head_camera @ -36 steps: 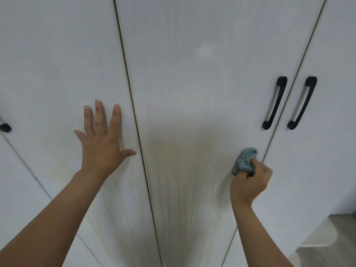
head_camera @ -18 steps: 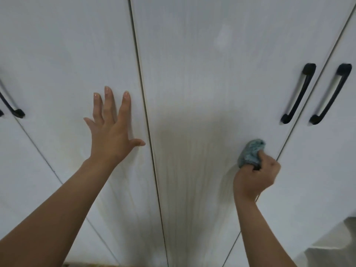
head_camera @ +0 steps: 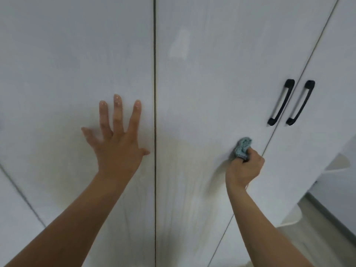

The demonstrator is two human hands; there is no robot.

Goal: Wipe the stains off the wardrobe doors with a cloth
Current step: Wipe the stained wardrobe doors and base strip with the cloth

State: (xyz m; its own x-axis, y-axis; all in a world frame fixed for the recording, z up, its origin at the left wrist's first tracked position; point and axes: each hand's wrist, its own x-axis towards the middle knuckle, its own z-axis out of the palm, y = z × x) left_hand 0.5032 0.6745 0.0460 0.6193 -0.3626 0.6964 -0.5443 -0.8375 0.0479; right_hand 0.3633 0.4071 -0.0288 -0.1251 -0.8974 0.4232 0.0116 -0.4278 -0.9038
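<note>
The left hand (head_camera: 117, 149) lies flat with spread fingers on a wardrobe door (head_camera: 77, 64); the right hand (head_camera: 244, 166) grips a bunched cloth (head_camera: 243, 149) against the next door (head_camera: 221, 74).

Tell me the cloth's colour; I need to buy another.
Blue-green cloth, bunched in the right hand; the head view shows it best.
</note>
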